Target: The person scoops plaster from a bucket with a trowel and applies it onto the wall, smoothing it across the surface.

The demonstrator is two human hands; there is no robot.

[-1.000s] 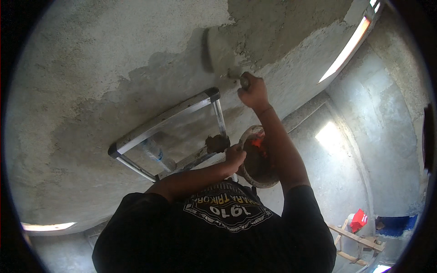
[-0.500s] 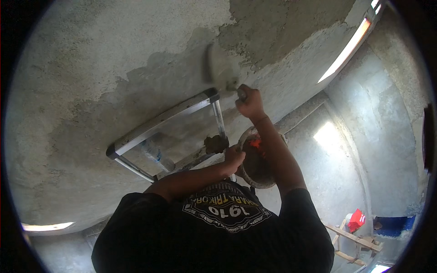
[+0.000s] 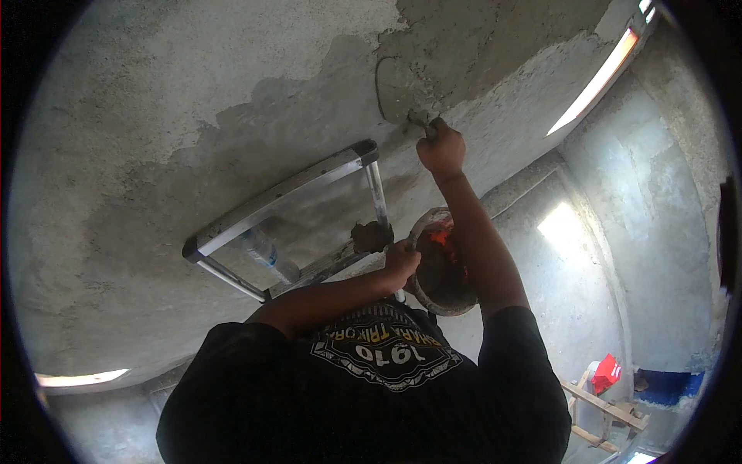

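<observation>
My right hand [image 3: 442, 148] is closed around the handle of a plastering trowel [image 3: 396, 91]. The trowel's rounded blade lies against the wall [image 3: 309, 108], at the lower edge of a darker patch of wet mortar [image 3: 487, 50]. Lower down, my left hand [image 3: 402, 263] grips the rim of a bucket [image 3: 421, 300], its fingers wrapped over the edge. Grey mortar and an orange-red patch show inside the bucket, partly hidden by my right forearm. Just left of the bucket, a lump of mortar [image 3: 371, 237] sits on the ladder [image 3: 282, 193].
The metal ladder's top frame stands between me and the wall. A clear plastic bottle [image 3: 267, 255] rests on it. A bright narrow opening [image 3: 595, 81] cuts the wall at upper right. Far below right are wooden planks [image 3: 607, 406] and a red object [image 3: 606, 373].
My right hand has moved up and slightly right with the trowel, whose blade was blurred and now lies at the wet mortar's edge. My left hand stays on the bucket rim.
</observation>
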